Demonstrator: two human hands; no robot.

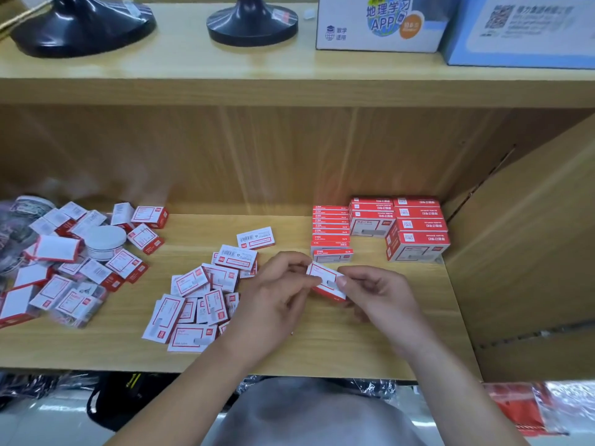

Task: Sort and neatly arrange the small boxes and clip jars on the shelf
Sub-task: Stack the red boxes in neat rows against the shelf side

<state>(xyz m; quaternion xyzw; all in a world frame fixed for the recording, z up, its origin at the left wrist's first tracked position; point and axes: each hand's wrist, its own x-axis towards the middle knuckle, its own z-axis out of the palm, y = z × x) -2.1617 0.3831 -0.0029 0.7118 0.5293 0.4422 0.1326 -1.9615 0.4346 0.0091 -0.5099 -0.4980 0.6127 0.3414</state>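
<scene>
Wooden shelving fills the view, and much of it is cut off or blurred. On the upper shelf [193, 69], two glossy black bases [252, 22] lose their tops at the frame edge, as do a white printed carton [380, 24] and a blue carton [521, 30]. At the far left, clear bags [16, 226] of small goods smear into a blur. Below the lower shelf [96, 349], dark items [122, 400] and red packets [521, 410] are too soft to identify.

Pale wood-grain laminate covers the lower shelf, its back wall and the angled side panel [521, 252] on the right.

Both hands meet near the middle right. The left hand [283, 284] pinches the left end of a small box [325, 281], and the right hand [380, 291] pinches its right end, holding it tilted just above the shelf. It is red and white card, flat and rectangular.

Just left of the hands lies a loose heap [206, 294] of like boxes, partly hidden by the left forearm. Further left, a scattered pile [80, 262] surrounds a round white-lidded jar [104, 241]. At the far right stand neat stacks [330, 233] of small boxes beside larger red boxes [415, 230].
</scene>
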